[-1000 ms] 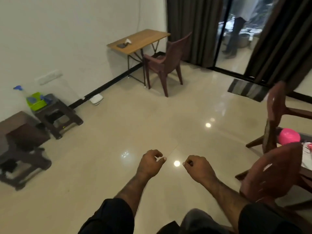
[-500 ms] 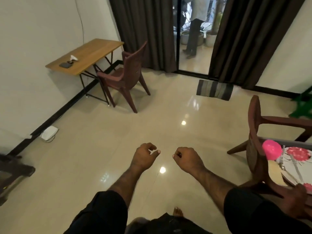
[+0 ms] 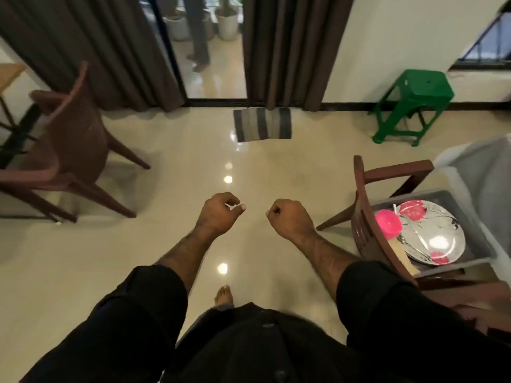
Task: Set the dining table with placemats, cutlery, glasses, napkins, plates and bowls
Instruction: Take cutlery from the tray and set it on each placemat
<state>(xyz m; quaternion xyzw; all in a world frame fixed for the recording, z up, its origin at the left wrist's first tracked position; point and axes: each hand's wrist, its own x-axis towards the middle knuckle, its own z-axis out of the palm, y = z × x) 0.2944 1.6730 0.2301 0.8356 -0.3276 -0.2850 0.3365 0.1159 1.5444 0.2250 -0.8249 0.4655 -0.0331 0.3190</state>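
Now, both hands, left hand (image 3: 218, 214) and right hand (image 3: 290, 218), curled and holding nothing, we should reach right for the tub (image 3: 482, 244) of plates (image 3: 431, 236).

- One view only, from a camera worn on the person's head, looking forward and steeply down.
- Nearest, at the bottom edge, come the dark sleeves and torso; both forearms reach up the middle over the floor (image 3: 138, 258).
- It faces the curtains (image 3: 290, 51) and a glass door (image 3: 210, 45) at the top, well away.
- A chair (image 3: 367, 233) with a tray (image 3: 481, 244) lies close at the right edge; another chair (image 3: 69, 145) stands farther off at the left.
- The wide lens bends the edges.
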